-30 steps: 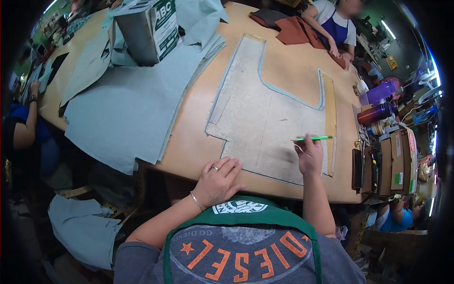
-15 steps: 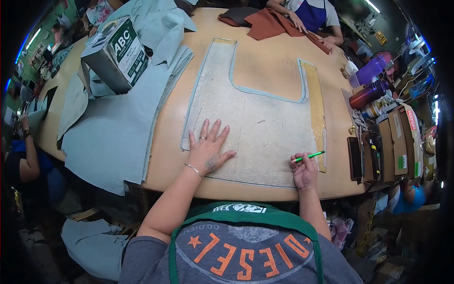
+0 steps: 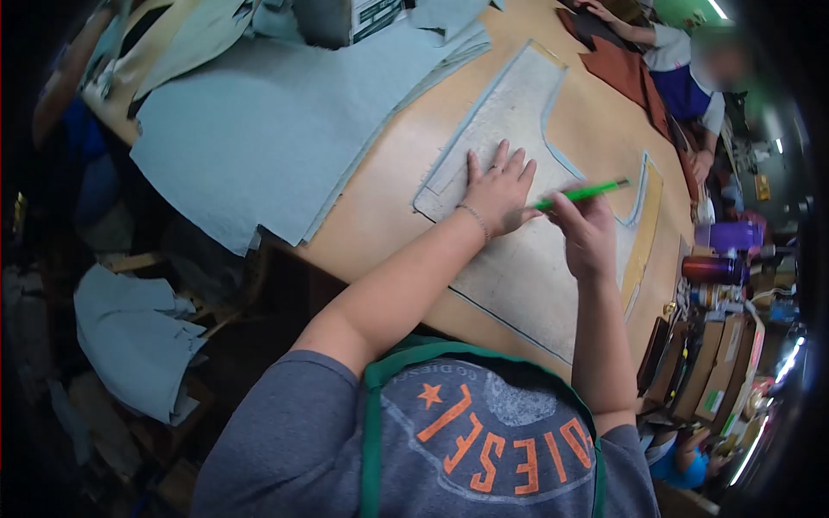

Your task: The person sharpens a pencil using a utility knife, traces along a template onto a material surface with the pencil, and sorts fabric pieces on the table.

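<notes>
A pale, worn U-shaped pattern board (image 3: 518,268) lies flat on the wooden table, with a strip of light-blue material showing along its edges and yellowish tape on its ends. My left hand (image 3: 501,192) presses on the board with its fingers spread; a ring and a bracelet show on it. My right hand (image 3: 589,237) is closed round a green pencil (image 3: 587,192), held above the board close to my left thumb. Where the pencil's tip is exactly, the fingers and blur make hard to see.
Layered light-blue sheets (image 3: 285,121) cover the table's left, under a metal can (image 3: 341,19). Brown leather pieces (image 3: 623,73) lie at the far side by a co-worker (image 3: 682,69). Cardboard boxes (image 3: 712,363) and a dark bottle (image 3: 712,269) stand at the right. A blue offcut (image 3: 138,337) hangs lower left.
My right hand has lifted from the board's near right edge and moved left with the pencil towards my left hand. My left hand stays spread on the board. The view has turned.
</notes>
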Tool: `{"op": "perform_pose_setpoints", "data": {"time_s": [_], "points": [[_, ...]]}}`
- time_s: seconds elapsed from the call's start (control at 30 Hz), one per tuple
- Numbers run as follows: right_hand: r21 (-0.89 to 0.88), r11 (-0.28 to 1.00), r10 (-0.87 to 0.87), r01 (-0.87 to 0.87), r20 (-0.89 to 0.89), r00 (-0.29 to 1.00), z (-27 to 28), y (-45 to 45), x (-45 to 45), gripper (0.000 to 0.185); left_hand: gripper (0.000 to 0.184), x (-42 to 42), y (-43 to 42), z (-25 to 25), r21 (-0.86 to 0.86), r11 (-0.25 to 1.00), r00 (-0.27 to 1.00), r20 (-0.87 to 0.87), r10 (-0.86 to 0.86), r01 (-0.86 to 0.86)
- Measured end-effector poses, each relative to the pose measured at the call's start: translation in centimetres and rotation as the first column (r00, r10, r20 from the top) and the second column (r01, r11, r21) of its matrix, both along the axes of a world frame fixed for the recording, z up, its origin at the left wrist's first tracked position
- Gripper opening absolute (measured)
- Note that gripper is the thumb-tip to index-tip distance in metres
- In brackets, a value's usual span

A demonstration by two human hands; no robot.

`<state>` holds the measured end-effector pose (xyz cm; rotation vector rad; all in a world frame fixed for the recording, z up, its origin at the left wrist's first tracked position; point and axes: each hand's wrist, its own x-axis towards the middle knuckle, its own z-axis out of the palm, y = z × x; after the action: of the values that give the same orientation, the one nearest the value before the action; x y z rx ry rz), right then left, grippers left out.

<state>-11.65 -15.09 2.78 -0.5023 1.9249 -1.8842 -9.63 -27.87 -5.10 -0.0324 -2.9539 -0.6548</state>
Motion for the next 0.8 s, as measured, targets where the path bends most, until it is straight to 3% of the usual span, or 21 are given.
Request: {"op": "perform_pose_setpoints", "data": {"time_s": [0.03, 0.07, 0.1, 0.13, 0.17, 0.2, 0.3, 0.43, 0.53, 0.67, 0.8], "points": [[0.049, 0.993, 0.106, -0.105, -0.03, 0.994, 0.0, -2.6, -0.5, 0.015, 0.062, -1.0, -0.2, -0.8, 0.018, 0.999, 0.999, -0.006, 0.037, -0.037], [0.18, 0.967, 0.191, -0.181, -0.035, 0.981, 0.0, -5.1, -0.8, 0.016, 0.061, -1.9, -0.2, -3.2, -0.058, 0.997, 0.988, -0.146, 0.047, -0.056], [0.307, 0.918, 0.272, -0.25, -0.029, 0.962, -0.4, -7.4, -1.0, 0.017, 0.067, -2.4, 0.1, -5.2, -0.239, 0.958, 0.956, -0.281, 0.088, -0.158], [0.456, 0.866, 0.309, -0.205, -0.167, 0.936, -2.2, -9.3, -1.4, 0.018, 0.069, -2.4, -0.2, -4.3, -0.32, 0.941, 0.984, -0.17, 0.06, -0.112], [0.533, 0.815, 0.369, -0.229, -0.173, 0.913, -3.0, -10.2, -1.5, 0.019, 0.072, -2.3, -0.4, -3.4, -0.395, 0.918, 0.998, -0.052, 0.031, -0.049], [0.605, 0.757, 0.431, -0.248, -0.176, 0.885, -3.1, -11.4, -1.2, 0.021, 0.074, -2.0, -0.8, -3.0, -0.384, 0.923, 0.999, -0.054, 0.006, -0.026], [0.628, 0.695, 0.466, -0.35, -0.023, 0.885, -2.9, -12.9, -1.7, 0.023, 0.075, -1.8, -1.0, -2.8, -0.329, 0.944, 0.998, -0.056, -0.003, -0.016], [0.71, 0.601, 0.536, -0.367, -0.017, 0.844, -2.3, -13.8, -1.4, 0.027, 0.076, -1.6, -1.2, -1.7, -0.36, 0.933, 1.0, 0.024, -0.007, 0.015], [0.77, 0.553, 0.534, -0.317, -0.036, 0.845, -3.6, -13.5, -1.4, 0.028, 0.077, -0.7, -1.9, -1.2, -0.316, 0.949, 0.999, -0.033, -0.023, 0.011], [0.715, 0.592, 0.573, -0.372, -0.049, 0.818, -3.8, -13.4, -1.4, 0.029, 0.079, -0.3, -1.9, -0.7, -0.241, 0.97, 1.0, -0.01, -0.029, 0.026], [0.833, 0.517, 0.542, -0.197, -0.14, 0.829, -1.9, -13.6, -1.7, 0.027, 0.077, -1.0, -1.7, -0.6, -0.226, 0.974, 1.0, 0.005, -0.03, 0.03]]}}
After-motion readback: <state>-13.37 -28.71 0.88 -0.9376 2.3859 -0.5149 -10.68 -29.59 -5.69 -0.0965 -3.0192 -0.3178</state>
